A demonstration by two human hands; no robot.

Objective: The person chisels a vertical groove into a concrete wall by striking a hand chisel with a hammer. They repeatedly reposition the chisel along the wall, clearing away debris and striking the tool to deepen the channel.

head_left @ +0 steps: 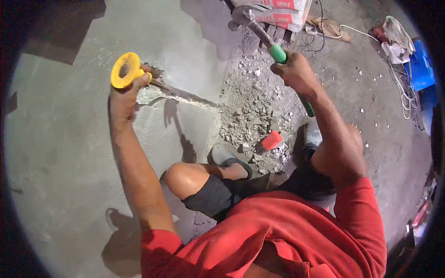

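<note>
Fingers of the left hand [125,102] wrap the yellow-guarded chisel [134,64] at the groove's [194,97] left end; probably stiff, best held beneath its guard. Right of the groove, the right hand [295,73] clenches the likely head-heavy hammer [277,53]; rubble [252,111] lies there too.

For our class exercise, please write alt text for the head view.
A person's right hand grips a green-handled hammer while the left hand holds a yellow-guarded chisel at a groove in a grey wall. The person's shirt is red; rubble and a red block lie on the floor.
</note>
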